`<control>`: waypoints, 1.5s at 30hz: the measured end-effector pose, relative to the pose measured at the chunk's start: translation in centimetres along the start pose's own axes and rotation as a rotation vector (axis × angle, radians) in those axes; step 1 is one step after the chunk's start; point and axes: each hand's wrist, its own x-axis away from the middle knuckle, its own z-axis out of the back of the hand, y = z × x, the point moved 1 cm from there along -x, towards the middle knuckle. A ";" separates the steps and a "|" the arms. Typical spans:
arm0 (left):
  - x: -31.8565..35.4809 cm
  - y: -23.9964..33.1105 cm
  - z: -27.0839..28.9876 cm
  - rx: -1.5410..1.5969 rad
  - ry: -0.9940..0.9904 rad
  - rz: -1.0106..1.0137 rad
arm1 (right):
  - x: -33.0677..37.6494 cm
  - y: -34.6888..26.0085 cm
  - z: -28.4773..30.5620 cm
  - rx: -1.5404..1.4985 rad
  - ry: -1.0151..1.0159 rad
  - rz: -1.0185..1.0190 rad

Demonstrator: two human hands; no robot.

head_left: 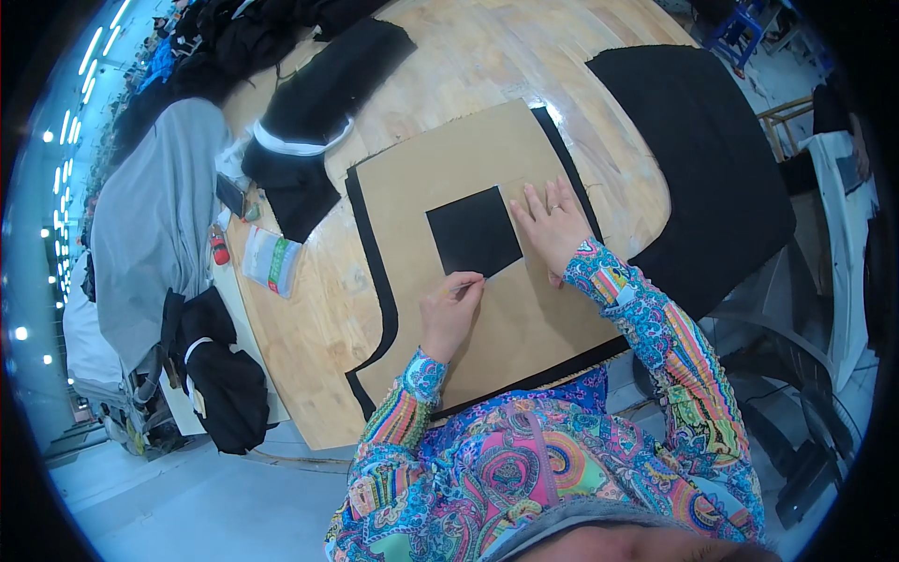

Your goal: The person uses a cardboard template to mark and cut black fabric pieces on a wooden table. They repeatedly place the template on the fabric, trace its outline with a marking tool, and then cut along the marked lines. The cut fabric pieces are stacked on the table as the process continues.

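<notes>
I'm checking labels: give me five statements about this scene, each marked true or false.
1. The right hand rests on the brown sheet. True.
2. The black patch within the sheet is round. False: it is four-sided.
3. The left hand is at the patch's far edge. False: it is at the near edge.
4. A green-striped packet lies left of the sheet. True.
5. The grey cloth is on the person's right. False: it is on the left.

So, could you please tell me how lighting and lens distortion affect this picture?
Head view: fisheye blackens the corners, and the rows of ceiling lights curve along the left side, glaringly bright; head view: glare whitens the wooden table just beyond the tan template; head view: a soft shadow falls on the template near the right hand.
</notes>
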 end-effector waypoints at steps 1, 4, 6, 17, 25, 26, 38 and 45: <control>0.0 -0.1 0.0 -0.007 0.001 -0.002 | 0.0 0.0 0.1 0.004 -0.004 0.003; 0.0 -0.5 -0.1 -0.021 0.006 -0.016 | 0.0 0.0 0.0 0.014 -0.005 0.003; -0.1 -0.5 -0.2 -0.019 0.011 -0.036 | -0.1 0.0 -0.1 0.019 -0.003 0.003; -0.2 -1.4 1.9 -0.160 0.098 -0.051 | -0.1 0.0 -0.1 0.004 -0.003 0.003; -0.4 -3.6 4.2 -0.189 0.138 -0.065 | -0.2 -0.1 0.0 0.003 -0.026 -0.003; -0.4 -3.5 4.2 -0.198 0.137 -0.067 | -0.2 -0.1 0.0 0.006 -0.028 -0.004; -0.8 0.9 -3.1 0.134 0.032 -0.185 | -0.3 -0.1 -0.3 -0.007 0.002 0.004; -1.3 1.5 -4.8 0.093 0.007 -0.174 | 0.2 0.1 0.0 -0.002 0.009 -0.003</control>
